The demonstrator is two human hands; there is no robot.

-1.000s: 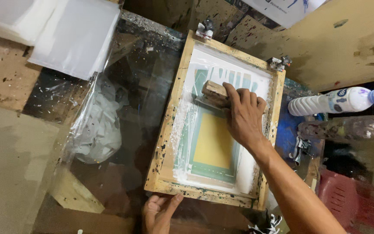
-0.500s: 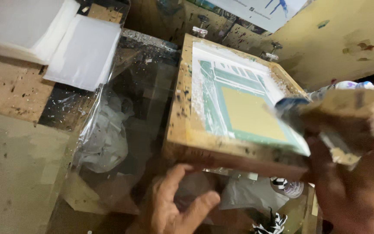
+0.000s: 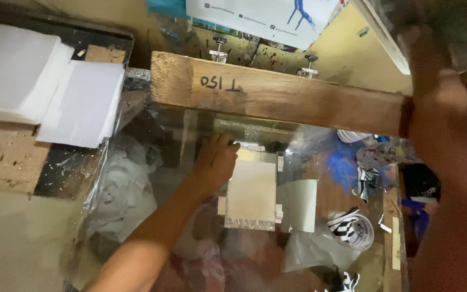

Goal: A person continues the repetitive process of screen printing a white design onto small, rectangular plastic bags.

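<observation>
The wooden screen frame (image 3: 277, 94) is tilted up on its rear hinge clamps, with its underside edge facing me. Beneath it, on the clear glass tabletop (image 3: 152, 140), lies a pale cream sheet with a silvery border (image 3: 252, 192), set against small white corner tabs. My left hand (image 3: 214, 162) reaches under the frame, and its fingers curl onto the sheet's top-left corner. My right hand (image 3: 444, 103) is blurred and close to the camera at the frame's right end. It grips a dark squeegee (image 3: 433, 27) held high.
A stack of white sheets (image 3: 44, 89) rests on the wooden bench at the left. A second pale sheet (image 3: 301, 205) lies right of the first. Under the glass are crumpled plastic, blue-stained rags (image 3: 347, 167) and striped tape rolls (image 3: 352, 227). A poster hangs on the back wall.
The frame has swung up from flat on the table. My right hand lifted the squeegee off the mesh. My left hand moved from the frame's front edge to the sheet beneath.
</observation>
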